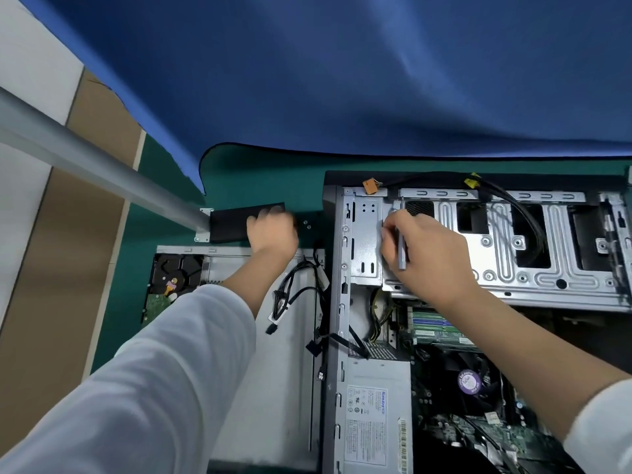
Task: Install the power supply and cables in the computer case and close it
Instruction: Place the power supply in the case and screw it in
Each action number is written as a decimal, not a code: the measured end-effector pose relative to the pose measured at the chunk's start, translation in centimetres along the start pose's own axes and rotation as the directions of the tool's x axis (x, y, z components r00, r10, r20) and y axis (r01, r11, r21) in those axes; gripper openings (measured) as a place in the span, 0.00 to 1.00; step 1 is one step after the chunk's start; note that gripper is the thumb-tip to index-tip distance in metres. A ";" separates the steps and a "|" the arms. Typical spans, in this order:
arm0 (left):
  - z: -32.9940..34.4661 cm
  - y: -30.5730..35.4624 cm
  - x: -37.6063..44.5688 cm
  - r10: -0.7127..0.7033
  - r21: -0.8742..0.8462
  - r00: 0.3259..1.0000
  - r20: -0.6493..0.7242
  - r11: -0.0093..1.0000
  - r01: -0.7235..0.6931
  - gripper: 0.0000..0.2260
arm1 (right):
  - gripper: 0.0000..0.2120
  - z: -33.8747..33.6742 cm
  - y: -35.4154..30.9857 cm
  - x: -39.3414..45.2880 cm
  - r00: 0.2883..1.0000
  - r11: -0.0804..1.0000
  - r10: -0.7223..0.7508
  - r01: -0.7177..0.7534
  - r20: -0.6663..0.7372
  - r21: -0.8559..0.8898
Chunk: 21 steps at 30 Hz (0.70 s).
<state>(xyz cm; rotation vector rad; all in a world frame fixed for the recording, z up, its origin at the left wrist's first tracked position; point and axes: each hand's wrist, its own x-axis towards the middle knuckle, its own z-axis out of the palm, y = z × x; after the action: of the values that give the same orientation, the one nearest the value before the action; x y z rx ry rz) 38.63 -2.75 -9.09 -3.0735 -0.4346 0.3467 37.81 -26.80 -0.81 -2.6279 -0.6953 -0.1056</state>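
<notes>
White sleeves frame the computer case (342, 302). Power supply (376, 419) seated inside; cables (297, 295) hang outside, side open. Right hand (427, 254) fingers pinch a grey tool; left hand (272, 230) fingers grip a black panel (232, 222) beside the case.

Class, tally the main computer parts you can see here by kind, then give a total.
Computer case: 1
Power supply: 1
Hard drive: 1
Black drive unit under the left hand: 1
Side panel: 1
Total: 5
</notes>
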 end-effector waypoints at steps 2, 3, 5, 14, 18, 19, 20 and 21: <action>0.0 -0.2 -0.2 0.013 -0.028 1.000 -0.028 1.000 -0.014 0.09 | 0.05 -0.1 -0.1 0.0 1.000 1.000 -0.002 0.002 -0.011 0.003; -0.2 -0.2 -0.4 0.008 -0.084 0.999 -0.046 0.996 -0.011 0.09 | 0.05 -0.1 -0.1 0.0 1.000 1.000 0.000 0.000 -0.018 0.004; -0.6 -0.4 -1.3 -0.023 -0.262 0.997 -0.070 0.965 0.004 0.08 | 0.04 -0.1 -0.1 0.0 1.000 1.000 0.005 -0.005 -0.027 0.015; -5.7 0.1 -11.0 -0.300 -0.901 0.954 0.016 0.409 0.144 0.03 | 0.07 -1.7 -1.2 -2.1 0.965 0.884 0.236 -0.262 0.114 0.388; -8.3 1.7 -17.1 -0.321 -0.984 0.940 0.112 0.097 0.151 0.04 | 0.12 -3.5 -3.0 -7.1 0.942 0.576 0.268 -0.323 0.200 0.750; -8.8 2.3 -18.6 -0.315 -0.986 0.940 0.134 0.057 0.159 0.04 | 0.13 -4.0 -3.4 -8.5 0.947 0.552 0.246 -0.311 0.205 0.774; -9.2 2.8 -20.0 -0.306 -0.984 0.939 0.156 0.030 0.173 0.04 | 0.14 -4.5 -3.9 -9.7 0.952 0.532 0.229 -0.299 0.206 0.792; -9.5 3.3 -21.3 -0.298 -0.982 0.938 0.176 0.015 0.189 0.04 | 0.15 -4.9 -4.4 -11.0 0.954 0.513 0.220 -0.292 0.205 0.807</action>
<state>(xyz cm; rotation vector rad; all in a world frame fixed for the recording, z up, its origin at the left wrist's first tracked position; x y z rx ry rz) 21.64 -11.72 4.59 -4.0405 -2.0153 -0.3336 26.27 -30.41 3.37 -1.7467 -0.2387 0.3485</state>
